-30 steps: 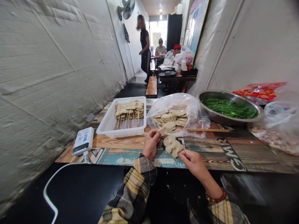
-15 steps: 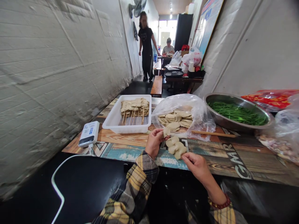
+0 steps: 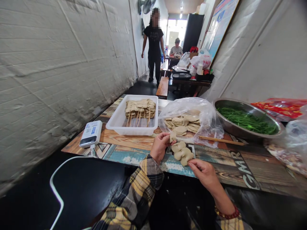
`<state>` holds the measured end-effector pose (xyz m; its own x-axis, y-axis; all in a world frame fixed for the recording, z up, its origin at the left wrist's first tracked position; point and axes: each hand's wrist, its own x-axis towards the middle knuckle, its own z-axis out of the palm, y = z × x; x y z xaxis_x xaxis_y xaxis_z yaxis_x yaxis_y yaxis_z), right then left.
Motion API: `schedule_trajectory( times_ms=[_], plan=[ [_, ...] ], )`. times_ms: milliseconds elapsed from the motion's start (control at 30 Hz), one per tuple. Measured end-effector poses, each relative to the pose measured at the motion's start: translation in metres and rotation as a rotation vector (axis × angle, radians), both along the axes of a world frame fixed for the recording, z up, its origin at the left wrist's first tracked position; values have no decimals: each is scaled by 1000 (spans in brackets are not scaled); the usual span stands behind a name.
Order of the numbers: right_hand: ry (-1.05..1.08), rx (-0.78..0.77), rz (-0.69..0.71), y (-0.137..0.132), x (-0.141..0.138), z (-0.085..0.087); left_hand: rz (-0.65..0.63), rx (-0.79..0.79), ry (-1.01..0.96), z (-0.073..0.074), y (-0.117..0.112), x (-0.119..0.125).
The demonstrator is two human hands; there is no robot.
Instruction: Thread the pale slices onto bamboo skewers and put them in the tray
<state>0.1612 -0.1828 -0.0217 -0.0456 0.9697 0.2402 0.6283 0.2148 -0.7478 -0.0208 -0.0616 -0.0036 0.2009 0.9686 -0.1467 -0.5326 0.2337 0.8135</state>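
My left hand [image 3: 160, 147] pinches a thin beige food slice [image 3: 172, 137] between thumb and fingers. Lower and to the right, my right hand [image 3: 202, 171] is closed on the near end of a skewer of beige slices [image 3: 182, 153]; its stick is mostly hidden. The slice in my left hand is just beyond the skewer's far end. Behind my hands lies an open clear plastic bag [image 3: 211, 119] with loose beige slices [image 3: 183, 123] inside. To its left, a white plastic tray [image 3: 112, 123] holds a stack of loaded skewers [image 3: 140, 110] with sticks facing me.
Bare bamboo skewers [image 3: 220, 140] lie right of the bag. Beyond them are a metal bowl [image 3: 279, 131] of green stalks and plastic bags [image 3: 297, 137]. A white device [image 3: 91, 133] with a cable sits left. One person [image 3: 154, 44] stands behind the table; another [image 3: 177, 49] sits farther back.
The camera view has shifted slightly. The standing person has come closer along the passage. Both hands keep their grips on the slice and the skewer, with little movement.
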Motion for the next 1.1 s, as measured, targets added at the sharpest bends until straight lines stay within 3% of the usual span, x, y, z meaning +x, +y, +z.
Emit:
schedule_trajectory(
  times_ms=[600, 1100],
  plan=[
    [4, -29, -57, -1, -4, 1, 48, 86, 33, -1, -6, 2],
    [43, -55, -57, 1, -3, -2, 133, 215, 209, -7, -3, 4]
  ],
)
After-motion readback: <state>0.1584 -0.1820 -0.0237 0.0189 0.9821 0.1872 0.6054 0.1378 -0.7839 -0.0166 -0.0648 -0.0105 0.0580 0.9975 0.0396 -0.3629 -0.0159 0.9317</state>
